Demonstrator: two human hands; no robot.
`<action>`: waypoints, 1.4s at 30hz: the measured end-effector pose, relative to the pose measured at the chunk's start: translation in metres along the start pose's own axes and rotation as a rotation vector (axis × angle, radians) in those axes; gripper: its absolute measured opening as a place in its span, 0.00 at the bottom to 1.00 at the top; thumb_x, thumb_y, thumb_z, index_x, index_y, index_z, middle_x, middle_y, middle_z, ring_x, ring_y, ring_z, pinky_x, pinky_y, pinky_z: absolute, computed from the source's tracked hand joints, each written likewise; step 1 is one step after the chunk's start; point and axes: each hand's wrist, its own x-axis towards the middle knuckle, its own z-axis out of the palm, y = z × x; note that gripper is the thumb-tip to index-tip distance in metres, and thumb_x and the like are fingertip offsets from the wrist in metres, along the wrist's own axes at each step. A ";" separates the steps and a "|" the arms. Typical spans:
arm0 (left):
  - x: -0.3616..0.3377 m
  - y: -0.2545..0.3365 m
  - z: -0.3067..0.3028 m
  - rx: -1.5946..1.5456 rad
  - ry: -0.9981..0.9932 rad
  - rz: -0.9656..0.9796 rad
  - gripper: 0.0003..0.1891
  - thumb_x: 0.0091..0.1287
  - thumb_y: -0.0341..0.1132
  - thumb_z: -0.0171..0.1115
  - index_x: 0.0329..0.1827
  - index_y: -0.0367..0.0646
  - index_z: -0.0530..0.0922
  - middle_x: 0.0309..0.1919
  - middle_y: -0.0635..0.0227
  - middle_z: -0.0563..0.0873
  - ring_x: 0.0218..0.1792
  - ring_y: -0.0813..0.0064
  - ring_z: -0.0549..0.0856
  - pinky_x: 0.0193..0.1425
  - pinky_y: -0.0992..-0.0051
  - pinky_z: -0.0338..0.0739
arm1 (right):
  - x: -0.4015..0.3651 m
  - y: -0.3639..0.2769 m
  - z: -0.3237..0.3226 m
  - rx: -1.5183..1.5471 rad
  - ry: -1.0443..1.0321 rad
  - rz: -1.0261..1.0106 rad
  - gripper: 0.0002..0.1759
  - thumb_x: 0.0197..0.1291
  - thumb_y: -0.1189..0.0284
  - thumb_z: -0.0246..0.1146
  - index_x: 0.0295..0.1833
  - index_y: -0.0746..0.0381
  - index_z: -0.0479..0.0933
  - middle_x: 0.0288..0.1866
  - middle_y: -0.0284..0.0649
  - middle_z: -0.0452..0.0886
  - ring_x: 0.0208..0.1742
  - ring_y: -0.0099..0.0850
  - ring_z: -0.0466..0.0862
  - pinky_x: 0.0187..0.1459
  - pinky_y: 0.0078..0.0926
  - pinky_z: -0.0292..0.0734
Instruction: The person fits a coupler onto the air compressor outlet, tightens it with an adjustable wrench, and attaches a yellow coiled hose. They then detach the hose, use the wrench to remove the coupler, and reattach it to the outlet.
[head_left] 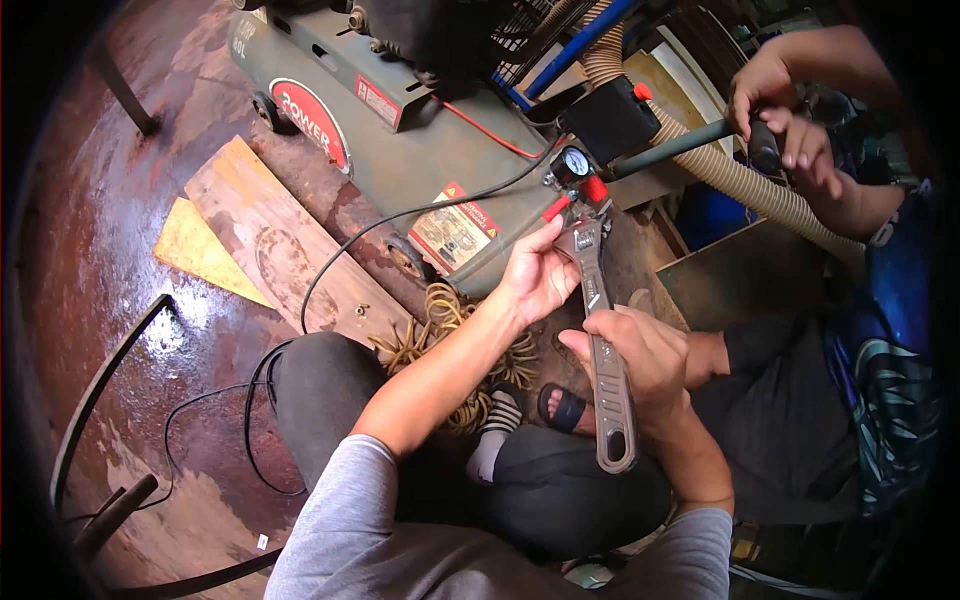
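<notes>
My right hand [645, 360] is closed around the handle of a large adjustable wrench [608, 390]. The wrench's head is up at the fittings near the end of a grey air compressor tank [400, 130]. Close to the wrench head, my left hand [540, 275] has its fingers raised to the fittings, partly behind the jaw; what they grip is too hidden to make out. Just above are a round pressure gauge [574, 161], a red-handled valve [595, 189] and a black box [612, 118] with a red knob.
A co-worker's hands [790, 140] hold a black grip on a pipe at the upper right. Coiled yellowish hose [450, 310] lies below the tank. A wooden board [290, 240] is on the left, and a black cable [345, 245] crosses it. Ribbed duct [740, 180] runs behind.
</notes>
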 end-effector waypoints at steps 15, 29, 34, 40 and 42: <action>0.010 -0.012 -0.017 0.350 0.114 0.336 0.26 0.76 0.43 0.46 0.75 0.44 0.67 0.65 0.64 0.80 0.61 0.68 0.81 0.65 0.57 0.75 | 0.009 0.008 0.026 -0.157 -0.061 -0.055 0.11 0.59 0.64 0.70 0.38 0.60 0.80 0.22 0.33 0.70 0.22 0.30 0.76 0.25 0.29 0.70; 0.006 -0.003 0.009 0.366 0.060 0.146 0.23 0.76 0.44 0.48 0.72 0.49 0.72 0.68 0.70 0.79 0.66 0.72 0.78 0.71 0.58 0.70 | 0.002 0.024 0.061 0.025 0.087 -0.017 0.12 0.54 0.67 0.73 0.43 0.56 0.81 0.23 0.30 0.75 0.23 0.30 0.78 0.27 0.28 0.71; 0.013 0.000 -0.006 0.359 0.004 0.153 0.23 0.77 0.44 0.45 0.72 0.52 0.71 0.68 0.71 0.79 0.66 0.70 0.78 0.73 0.55 0.69 | -0.010 0.007 0.067 0.682 0.007 0.402 0.15 0.57 0.72 0.70 0.49 0.59 0.78 0.39 0.39 0.85 0.30 0.30 0.86 0.39 0.24 0.81; 0.013 -0.011 -0.010 0.378 -0.097 0.257 0.25 0.74 0.44 0.49 0.73 0.50 0.70 0.69 0.70 0.77 0.68 0.68 0.76 0.78 0.53 0.62 | -0.014 -0.023 0.083 1.848 0.279 1.065 0.12 0.69 0.76 0.62 0.55 0.58 0.69 0.50 0.41 0.80 0.48 0.36 0.87 0.50 0.33 0.85; 0.014 -0.013 -0.011 0.392 -0.030 0.265 0.27 0.73 0.46 0.51 0.74 0.49 0.69 0.71 0.69 0.75 0.72 0.67 0.72 0.79 0.53 0.59 | -0.010 -0.022 0.076 1.876 0.337 1.084 0.14 0.67 0.74 0.64 0.54 0.58 0.68 0.50 0.40 0.80 0.49 0.39 0.87 0.51 0.37 0.86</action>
